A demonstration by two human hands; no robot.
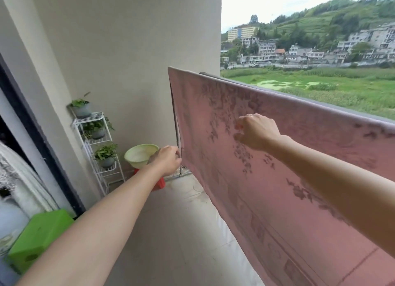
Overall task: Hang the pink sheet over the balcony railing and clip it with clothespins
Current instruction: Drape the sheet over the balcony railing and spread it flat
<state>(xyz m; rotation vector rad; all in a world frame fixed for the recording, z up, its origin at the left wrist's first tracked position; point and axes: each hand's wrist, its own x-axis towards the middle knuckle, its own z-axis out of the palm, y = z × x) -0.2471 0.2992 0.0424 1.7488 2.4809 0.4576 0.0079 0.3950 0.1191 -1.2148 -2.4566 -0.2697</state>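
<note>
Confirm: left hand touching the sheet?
Touching. Head view: the left hand pinches the sheet at its left hanging edge, low down; the fingertips overlap the hem with no gap.

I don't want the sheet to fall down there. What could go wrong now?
1. I see no clothespin on the pink sheet where it lies over the railing, and beyond is an open drop; a gust might slide it off.
2. The left hand holds its side edge and the right hand pinches the cloth; a hard tug could pull it down.
</note>
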